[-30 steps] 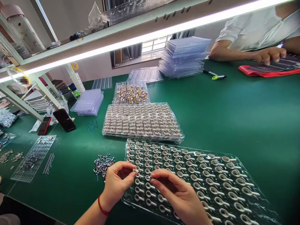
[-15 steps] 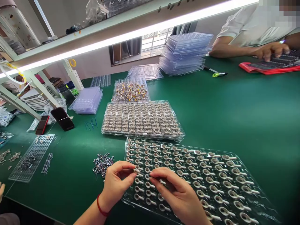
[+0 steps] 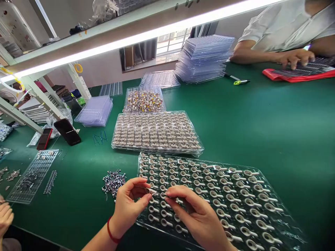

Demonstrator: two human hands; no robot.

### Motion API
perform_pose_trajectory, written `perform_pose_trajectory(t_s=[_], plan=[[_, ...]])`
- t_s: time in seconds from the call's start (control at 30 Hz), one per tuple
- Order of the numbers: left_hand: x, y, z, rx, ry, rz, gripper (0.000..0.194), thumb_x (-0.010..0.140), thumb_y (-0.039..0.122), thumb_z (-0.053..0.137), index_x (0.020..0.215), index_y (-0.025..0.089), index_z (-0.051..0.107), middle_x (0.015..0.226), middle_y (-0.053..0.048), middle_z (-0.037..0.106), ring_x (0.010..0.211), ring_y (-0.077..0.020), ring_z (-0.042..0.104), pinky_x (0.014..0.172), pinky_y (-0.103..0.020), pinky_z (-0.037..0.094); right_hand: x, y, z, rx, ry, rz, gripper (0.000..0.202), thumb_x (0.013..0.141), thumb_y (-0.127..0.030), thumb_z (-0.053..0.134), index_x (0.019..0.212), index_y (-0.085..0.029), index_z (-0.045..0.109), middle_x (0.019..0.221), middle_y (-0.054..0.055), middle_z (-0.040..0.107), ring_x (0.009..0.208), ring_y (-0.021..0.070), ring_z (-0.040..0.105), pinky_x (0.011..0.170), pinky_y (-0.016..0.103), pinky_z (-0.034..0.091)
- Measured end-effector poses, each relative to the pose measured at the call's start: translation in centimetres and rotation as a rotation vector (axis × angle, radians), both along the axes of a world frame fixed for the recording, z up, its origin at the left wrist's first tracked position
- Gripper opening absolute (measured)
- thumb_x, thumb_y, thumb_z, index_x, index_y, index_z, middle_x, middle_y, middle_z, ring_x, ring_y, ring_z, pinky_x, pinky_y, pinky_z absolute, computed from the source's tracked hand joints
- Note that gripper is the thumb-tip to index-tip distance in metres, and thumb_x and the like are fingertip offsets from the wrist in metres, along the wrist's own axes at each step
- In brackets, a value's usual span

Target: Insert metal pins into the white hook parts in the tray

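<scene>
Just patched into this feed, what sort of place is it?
Probably an electronics assembly bench: clear trays of small white parts, a pile of wired components, and stacked empty trays on a green mat.

two phones point(image 3: 67, 131), three filled trays point(image 3: 156, 131)

The hands' point(image 3: 167, 205) fingertips hide the tiny part pinched over the clear tray point(image 3: 274, 188).

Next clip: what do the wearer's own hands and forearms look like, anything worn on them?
Both are bare: no gloves and no sleeves in view. The left hand has a thin red cord bracelet around the wrist. The right hand shows no ring, watch or band. The fingernails are short and unpainted.
</scene>
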State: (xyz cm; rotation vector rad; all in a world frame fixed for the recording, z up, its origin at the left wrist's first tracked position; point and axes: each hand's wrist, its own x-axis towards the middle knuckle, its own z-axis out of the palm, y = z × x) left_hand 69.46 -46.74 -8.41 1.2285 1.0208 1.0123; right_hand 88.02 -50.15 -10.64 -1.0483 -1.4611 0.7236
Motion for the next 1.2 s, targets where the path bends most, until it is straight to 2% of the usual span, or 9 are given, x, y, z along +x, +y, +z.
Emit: perform_pose_trajectory(t_s=[0.17, 0.43, 0.73, 0.9, 1.2], plan=[[0.1, -0.1, 0.1, 0.046, -0.001, 0.001, 0.030, 0.072, 0.013, 0.074, 0.100, 0.018, 0.065, 0.092, -0.004, 0.072, 0.078, -0.0127, 0.070, 0.075, -0.022, 0.058, 0.0, 0.1, 0.1, 0.006, 0.006, 0.023, 0.015, 0.087, -0.011, 0.060, 0.094, -0.024, 0.062, 0.087, 0.001, 0.066, 0.083, 0.0149, 0.064, 0.074, 0.022, 0.054], [0.1, -0.6, -0.1, 0.172, 0.061, -0.016, 0.030, 0.074, 0.011, 0.072, 0.102, 0.020, 0.065, 0.092, -0.002, 0.073, 0.078, -0.0127, 0.071, 0.076, -0.022, 0.060, -0.2, -0.3, -0.8, -0.043, 0.039, 0.007, 0.018, 0.086, -0.012, 0.062, 0.098, -0.026, 0.062, 0.089, 0.001, 0.067, 0.084, 0.0144, 0.065, 0.077, 0.021, 0.055], [0.2, -0.7, 0.1, 0.291, 0.068, 0.001, 0.035, 0.072, 0.006, 0.072, 0.102, 0.023, 0.065, 0.089, 0.000, 0.074, 0.077, -0.0125, 0.072, 0.074, -0.021, 0.060, -0.2, -0.2, 0.0, 0.018, 0.056, 0.040, 0.020, 0.086, -0.007, 0.060, 0.094, -0.025, 0.062, 0.087, 0.001, 0.067, 0.084, 0.0137, 0.066, 0.075, 0.020, 0.055], [0.2, -0.9, -0.1, 0.304, 0.047, 0.018, 0.035, 0.072, 0.005, 0.072, 0.101, 0.023, 0.066, 0.089, 0.000, 0.073, 0.078, -0.0132, 0.072, 0.074, -0.021, 0.060, -0.1, -0.3, 0.4, 0.058, 0.043, 0.066, 0.023, 0.085, -0.004, 0.058, 0.093, -0.025, 0.063, 0.088, 0.002, 0.068, 0.080, 0.0140, 0.066, 0.069, 0.020, 0.056], [0.0, -1.2, -0.1, 0.305, 0.057, 0.008, 0.033, 0.073, 0.005, 0.072, 0.100, 0.022, 0.067, 0.088, -0.001, 0.073, 0.079, -0.0144, 0.072, 0.075, -0.022, 0.061, 0.1, -0.5, 0.2, 0.055, 0.036, 0.072, 0.021, 0.084, -0.005, 0.059, 0.092, -0.024, 0.063, 0.086, 0.005, 0.069, 0.079, 0.0174, 0.068, 0.066, 0.025, 0.058]])
